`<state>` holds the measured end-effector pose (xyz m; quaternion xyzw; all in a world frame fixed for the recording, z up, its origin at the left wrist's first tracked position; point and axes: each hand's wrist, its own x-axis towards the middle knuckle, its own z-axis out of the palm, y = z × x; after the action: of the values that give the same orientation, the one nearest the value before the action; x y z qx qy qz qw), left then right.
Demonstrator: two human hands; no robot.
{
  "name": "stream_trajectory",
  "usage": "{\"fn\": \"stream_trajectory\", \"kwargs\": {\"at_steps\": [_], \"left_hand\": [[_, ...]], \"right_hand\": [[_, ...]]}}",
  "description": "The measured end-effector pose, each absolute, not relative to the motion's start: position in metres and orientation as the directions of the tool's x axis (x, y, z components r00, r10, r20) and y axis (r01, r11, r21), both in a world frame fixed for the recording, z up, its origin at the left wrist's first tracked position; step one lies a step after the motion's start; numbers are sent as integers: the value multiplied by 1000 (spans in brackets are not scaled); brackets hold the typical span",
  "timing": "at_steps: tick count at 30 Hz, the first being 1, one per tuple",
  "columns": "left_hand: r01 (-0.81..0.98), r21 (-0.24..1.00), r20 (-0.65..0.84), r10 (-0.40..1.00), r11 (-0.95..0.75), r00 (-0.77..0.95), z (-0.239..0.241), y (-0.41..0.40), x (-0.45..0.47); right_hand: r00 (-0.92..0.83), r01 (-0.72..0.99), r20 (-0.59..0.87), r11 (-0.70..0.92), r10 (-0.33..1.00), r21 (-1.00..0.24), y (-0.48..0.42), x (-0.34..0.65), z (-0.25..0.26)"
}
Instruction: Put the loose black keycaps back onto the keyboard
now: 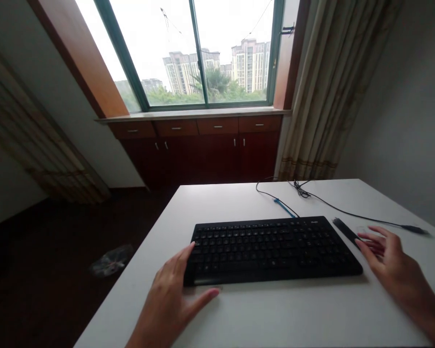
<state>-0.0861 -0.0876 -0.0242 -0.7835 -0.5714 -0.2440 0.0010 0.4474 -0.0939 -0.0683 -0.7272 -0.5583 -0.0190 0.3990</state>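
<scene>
A black keyboard lies flat on the white table. My left hand is at its left end, the outstretched fingers against that side and the thumb spread along the front edge. Between the thumb and fingers of my right hand is a slim black brush, its short bristles pointing at the keyboard's upper right corner. Part of the brush's handle is hidden by the fingers. A blue tie lies by the keyboard's cable, behind the keyboard.
A bundled black cord runs across the white table to a dark plug at the right. Clear plastic wrapping lies on the dark floor to the left. Beyond the table stand red-brown cabinets under a window.
</scene>
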Motion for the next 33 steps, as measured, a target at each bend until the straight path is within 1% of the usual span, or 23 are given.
{"fn": "stream_trajectory", "kwargs": {"at_steps": [1, 3, 5, 6, 8, 11, 15, 18, 22, 27, 31, 33], "left_hand": [[891, 303, 379, 901, -336, 211, -25, -86, -86], [881, 341, 392, 901, -329, 185, -28, -83, -86], [869, 357, 413, 893, -342, 182, -32, -80, -87], [865, 357, 422, 887, -352, 186, -34, -79, -88], [857, 350, 443, 873, -378, 204, -39, -76, -90], [845, 341, 463, 856, -412, 231, -43, -71, -92], [845, 343, 480, 850, -411, 218, -47, -69, -91], [854, 337, 504, 842, -397, 193, -49, -70, -88], [849, 354, 501, 846, -393, 183, -43, -74, -85], [855, 377, 483, 863, -356, 146, -32, -80, -80], [869, 379, 511, 855, -319, 91, -30, -87, -76], [870, 381, 508, 857, -312, 85, -30, -89, -73]], "right_hand": [[380, 830, 467, -72, 798, -553, -94, 447, -68], [342, 871, 463, -90, 818, -484, -97, 443, -66], [258, 917, 486, -54, 835, -394, -101, 437, -63], [234, 925, 509, -28, 828, -380, -105, 433, -62], [257, 912, 542, -15, 800, -410, -113, 422, -61], [349, 885, 525, -89, 776, -457, -129, 397, -62], [366, 899, 558, -130, 745, -418, -145, 355, -62], [328, 924, 577, -128, 748, -359, -151, 332, -60], [216, 951, 604, -26, 767, -308, -156, 328, -64], [172, 951, 639, 41, 750, -305, -154, 343, -74], [25, 965, 707, 168, 707, -202, -150, 346, -82], [9, 966, 732, 183, 681, -182, -150, 345, -90]]}}
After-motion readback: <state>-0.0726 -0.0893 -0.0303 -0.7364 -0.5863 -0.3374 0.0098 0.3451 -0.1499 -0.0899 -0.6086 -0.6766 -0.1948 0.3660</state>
